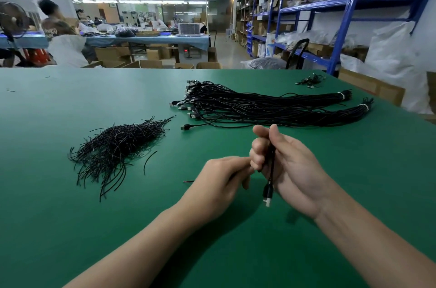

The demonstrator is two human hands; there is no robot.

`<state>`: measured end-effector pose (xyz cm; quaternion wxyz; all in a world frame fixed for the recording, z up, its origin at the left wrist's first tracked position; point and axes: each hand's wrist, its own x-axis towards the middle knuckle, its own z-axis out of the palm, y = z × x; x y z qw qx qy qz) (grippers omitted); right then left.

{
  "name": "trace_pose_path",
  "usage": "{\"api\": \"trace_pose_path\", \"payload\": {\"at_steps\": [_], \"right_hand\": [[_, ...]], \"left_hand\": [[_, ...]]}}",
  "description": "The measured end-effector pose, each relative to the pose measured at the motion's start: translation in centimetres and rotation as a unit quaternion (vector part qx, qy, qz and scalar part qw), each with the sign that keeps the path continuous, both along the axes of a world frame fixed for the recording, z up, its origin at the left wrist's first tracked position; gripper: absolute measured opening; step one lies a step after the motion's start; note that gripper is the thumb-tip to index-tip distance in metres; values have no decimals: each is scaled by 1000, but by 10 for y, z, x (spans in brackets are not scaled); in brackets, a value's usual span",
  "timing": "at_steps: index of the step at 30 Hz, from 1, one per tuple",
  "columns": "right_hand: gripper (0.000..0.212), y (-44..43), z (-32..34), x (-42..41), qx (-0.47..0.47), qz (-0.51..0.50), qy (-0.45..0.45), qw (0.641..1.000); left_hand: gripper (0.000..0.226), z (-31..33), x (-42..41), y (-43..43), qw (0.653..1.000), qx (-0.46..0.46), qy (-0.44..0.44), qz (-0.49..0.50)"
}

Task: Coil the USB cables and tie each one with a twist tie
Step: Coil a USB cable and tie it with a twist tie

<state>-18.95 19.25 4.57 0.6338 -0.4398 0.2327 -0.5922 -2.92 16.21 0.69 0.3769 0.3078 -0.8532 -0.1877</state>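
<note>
Coiling looks nearly done, I judge; next the tail needs tucking in and a tie fetching. My right hand has its fingers clamped round the folded cable, plug dangling. My left hand pinches just beside it (seemingly the red-tipped tail). Left of the cable lie twist ties; beyond it, bundled cables.

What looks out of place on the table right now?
Only small things: one twist tie lies apart from the twist tie pile, and a red-tipped wire bit shows beside the left hand; loose scrap or cable end, I cannot tell.

No legible text or labels.
</note>
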Motion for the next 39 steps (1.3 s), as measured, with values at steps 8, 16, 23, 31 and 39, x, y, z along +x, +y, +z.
{"api": "trace_pose_path", "payload": {"at_steps": [8, 16, 23, 31, 39], "right_hand": [[32, -9, -19, -5, -107, -195, 322, 920], [40, 0, -17, -6, -147, -170, 584, 780], [55, 5, -17, -12, -130, -57, 607, 782], [38, 6, -7, -16, -68, 65, 522, 848], [23, -2, -6, -26, -60, 55, 449, 890]], "left_hand": [[24, 7, 4, 6, 985, -110, -133, 9], [18, 21, 15, 3, 974, -219, -3, 63], [29, 17, 28, -10, 990, -139, 2, 34], [18, 28, 31, -7, 972, -207, -109, 17], [22, 23, 29, -6, 979, -174, -96, 33]]}}
